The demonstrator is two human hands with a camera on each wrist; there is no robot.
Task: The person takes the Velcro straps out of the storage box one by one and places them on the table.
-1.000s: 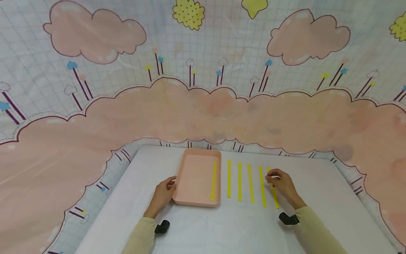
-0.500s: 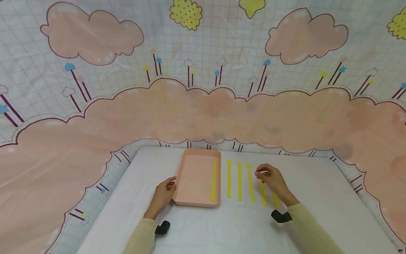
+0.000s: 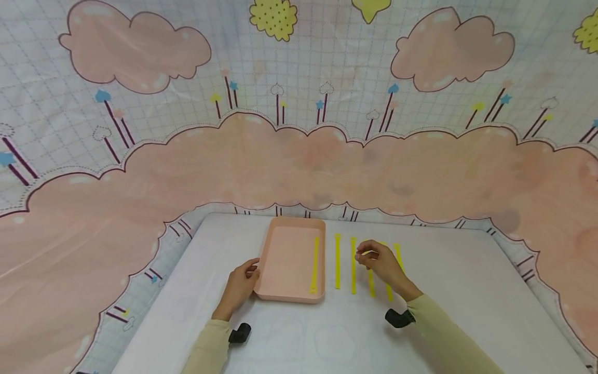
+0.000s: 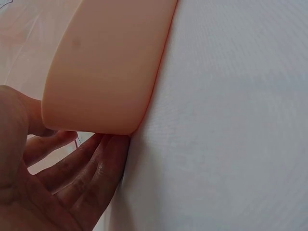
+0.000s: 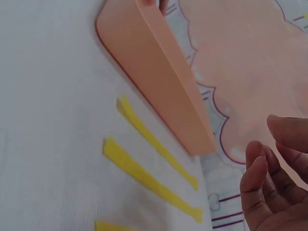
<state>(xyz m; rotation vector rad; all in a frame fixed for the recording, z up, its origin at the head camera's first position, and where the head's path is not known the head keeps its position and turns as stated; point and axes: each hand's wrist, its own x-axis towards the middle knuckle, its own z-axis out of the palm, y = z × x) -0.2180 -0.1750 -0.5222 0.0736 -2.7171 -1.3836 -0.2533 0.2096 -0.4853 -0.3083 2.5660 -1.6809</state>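
A shallow pink tray (image 3: 289, 259) lies on the white table, and a slim yellow strip (image 3: 315, 266) rests inside along its right wall. My left hand (image 3: 239, 288) holds the tray's left edge; in the left wrist view the thumb (image 4: 33, 113) is at the rim and the fingers (image 4: 91, 168) meet the lower wall, tips hidden. To the tray's right lie several more yellow strips (image 3: 338, 262) in a row, each widened at its far end. Over this row hovers my right hand (image 3: 383, 265), fingers loosely bent and holding nothing, covering parts of some strips.
Black wrist cameras (image 3: 240, 334) sit at both cuffs. The white table (image 3: 317, 337) ends at a back edge just beyond the tray. Behind it hangs a backdrop (image 3: 299, 166) printed with pink clouds and stars.
My right hand has moved left along the row, from the rightmost strip to above the middle ones. The left hand and the tray stay put, as do the strips.
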